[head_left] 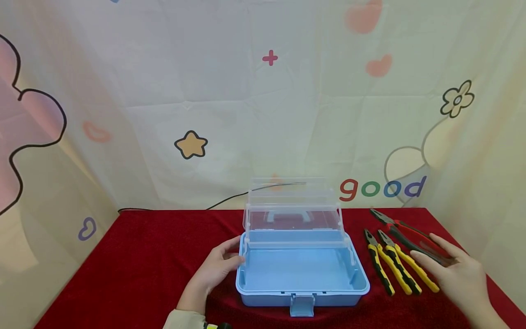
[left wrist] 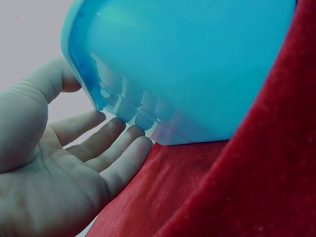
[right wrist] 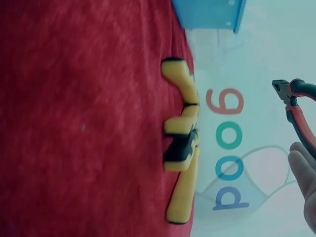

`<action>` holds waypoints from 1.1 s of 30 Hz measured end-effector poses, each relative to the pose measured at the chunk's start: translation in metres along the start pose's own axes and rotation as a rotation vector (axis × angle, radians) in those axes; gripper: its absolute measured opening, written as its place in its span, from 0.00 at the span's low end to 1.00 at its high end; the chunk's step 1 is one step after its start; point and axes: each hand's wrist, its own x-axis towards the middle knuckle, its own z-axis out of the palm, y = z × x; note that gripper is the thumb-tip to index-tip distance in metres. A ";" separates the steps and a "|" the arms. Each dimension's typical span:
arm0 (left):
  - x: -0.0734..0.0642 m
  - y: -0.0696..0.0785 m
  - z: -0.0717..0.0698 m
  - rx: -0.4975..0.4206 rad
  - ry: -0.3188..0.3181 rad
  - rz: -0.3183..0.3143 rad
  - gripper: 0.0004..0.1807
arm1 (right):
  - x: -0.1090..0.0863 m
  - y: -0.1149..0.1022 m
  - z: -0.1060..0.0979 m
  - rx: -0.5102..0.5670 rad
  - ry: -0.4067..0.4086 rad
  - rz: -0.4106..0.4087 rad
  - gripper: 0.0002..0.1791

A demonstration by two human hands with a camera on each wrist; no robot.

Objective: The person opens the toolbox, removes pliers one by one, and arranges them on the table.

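Note:
A light-blue plastic toolbox (head_left: 267,300) stands on the red cloth, its clear lid (head_left: 293,197) raised at the back and its front latch (head_left: 302,307) hanging down. Its inside is bare. My left hand (head_left: 217,269) is at the box's left side; in the left wrist view the nearly straight fingers (left wrist: 126,155) touch the outer wall, with the thumb by the rim. My right hand (head_left: 466,276) grips red-and-black pliers (head_left: 393,225) by the handles, above the cloth in the right wrist view, nose pointing away. Two yellow-and-black pliers (head_left: 400,262) lie side by side between box and right hand.
Red cloth (head_left: 135,269) covers the table. A pale printed curtain (head_left: 222,91) hangs right behind the table's back edge and along both sides. The raised lid stands close to it.

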 end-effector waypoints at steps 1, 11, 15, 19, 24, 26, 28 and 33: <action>0.000 0.000 0.000 0.000 -0.001 0.000 0.35 | 0.001 0.002 0.000 0.000 0.003 0.009 0.40; 0.000 0.001 0.001 -0.006 -0.007 0.004 0.34 | 0.009 0.016 -0.002 -0.022 -0.005 0.071 0.41; 0.000 0.001 0.001 -0.002 -0.002 0.003 0.34 | 0.013 0.019 -0.002 -0.054 -0.022 0.105 0.42; 0.001 0.000 0.001 0.000 0.003 0.006 0.34 | 0.017 0.024 -0.002 -0.068 -0.040 0.116 0.42; 0.001 0.000 0.001 0.000 0.005 0.002 0.34 | 0.020 0.030 -0.002 -0.088 -0.055 0.112 0.43; 0.000 0.000 0.001 0.000 0.005 0.000 0.34 | 0.022 0.033 -0.002 -0.096 -0.065 0.114 0.43; 0.000 0.000 0.001 0.001 0.004 -0.002 0.34 | 0.024 0.035 -0.003 -0.105 -0.079 0.121 0.44; -0.001 0.001 0.000 0.002 0.006 -0.007 0.34 | 0.028 0.038 -0.004 -0.126 -0.104 0.136 0.46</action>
